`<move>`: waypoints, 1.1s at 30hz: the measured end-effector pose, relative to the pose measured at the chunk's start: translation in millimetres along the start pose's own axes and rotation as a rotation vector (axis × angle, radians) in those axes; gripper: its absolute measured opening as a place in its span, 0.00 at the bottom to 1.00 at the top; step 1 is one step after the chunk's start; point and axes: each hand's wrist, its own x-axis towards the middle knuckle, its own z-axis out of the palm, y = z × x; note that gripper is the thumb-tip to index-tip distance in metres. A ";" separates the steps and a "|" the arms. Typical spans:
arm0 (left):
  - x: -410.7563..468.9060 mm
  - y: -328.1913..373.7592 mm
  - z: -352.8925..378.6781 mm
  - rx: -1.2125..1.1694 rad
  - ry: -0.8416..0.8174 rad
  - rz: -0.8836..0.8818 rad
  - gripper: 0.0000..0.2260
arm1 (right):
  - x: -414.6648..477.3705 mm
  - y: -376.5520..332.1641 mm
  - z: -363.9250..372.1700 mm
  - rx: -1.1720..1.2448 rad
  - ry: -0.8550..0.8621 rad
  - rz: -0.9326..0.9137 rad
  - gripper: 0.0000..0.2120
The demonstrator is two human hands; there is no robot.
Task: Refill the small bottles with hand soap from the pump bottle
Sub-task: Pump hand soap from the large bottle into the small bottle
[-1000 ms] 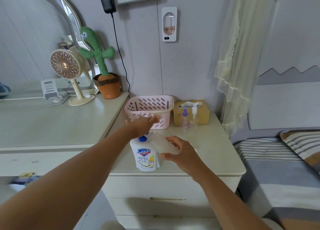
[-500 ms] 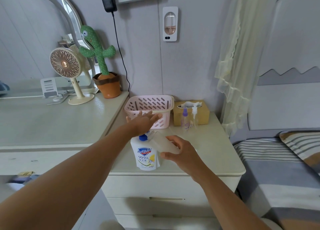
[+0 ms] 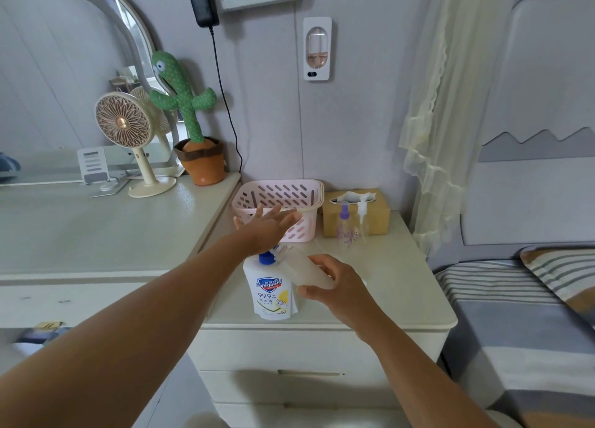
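Note:
A white pump bottle of hand soap (image 3: pixel 271 294) with a blue collar stands near the front of the nightstand (image 3: pixel 396 295). My left hand (image 3: pixel 269 226) lies flat over its pump head, fingers spread and straight. My right hand (image 3: pixel 338 286) grips a small translucent bottle (image 3: pixel 306 268), tilted with its mouth up against the pump spout. Two more small bottles stand behind: one with a purple spray top (image 3: pixel 345 226) and a clear one with a white pump (image 3: pixel 363 223).
A pink slotted basket (image 3: pixel 280 195) and a tan tissue box (image 3: pixel 376 216) sit at the back of the nightstand. A desk to the left carries a fan (image 3: pixel 124 128) and a cactus toy (image 3: pixel 183 102). A bed (image 3: pixel 521 299) lies on the right.
My left hand has lifted a little off the pump head and its fingers have straightened. My right hand and the small bottle stay in the same place.

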 end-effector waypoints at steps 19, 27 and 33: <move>2.3 -6.2 9.3 0.024 0.020 -0.001 0.28 | -1.2 3.3 2.0 -0.010 0.005 0.009 0.21; -0.6 -2.0 -1.4 0.054 0.013 0.010 0.27 | -2.7 -1.2 2.4 0.000 -0.005 0.000 0.22; 0.2 -3.2 2.1 0.004 0.020 0.013 0.28 | -2.4 0.8 3.4 0.014 -0.002 0.001 0.20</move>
